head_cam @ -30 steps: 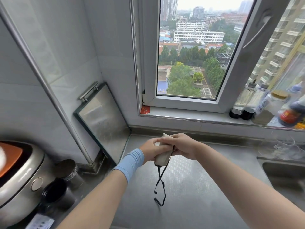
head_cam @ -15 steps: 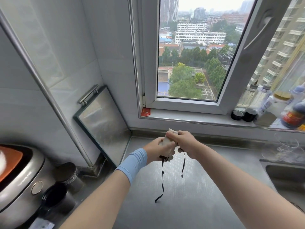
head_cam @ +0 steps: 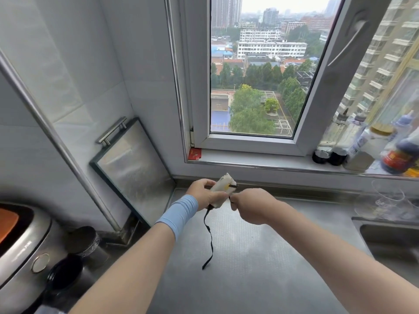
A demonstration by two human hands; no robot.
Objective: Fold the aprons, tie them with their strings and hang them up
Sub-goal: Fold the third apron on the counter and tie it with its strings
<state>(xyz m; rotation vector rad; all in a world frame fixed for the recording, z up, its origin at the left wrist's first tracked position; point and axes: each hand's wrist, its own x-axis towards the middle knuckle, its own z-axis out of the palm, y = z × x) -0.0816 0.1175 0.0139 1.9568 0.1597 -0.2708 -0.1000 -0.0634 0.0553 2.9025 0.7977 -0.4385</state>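
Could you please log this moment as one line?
left hand: holds rolled apron | right hand: pulls black string | tying

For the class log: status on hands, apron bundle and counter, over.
Left hand gripping small rolled white apron bundle. Right hand pulling thin black string across it; loose end hanging. Steel counter below, nothing in the way.

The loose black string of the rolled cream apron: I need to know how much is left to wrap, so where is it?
In the head view the loose black string hangs from the rolled cream apron, below the left hand, above the steel counter.
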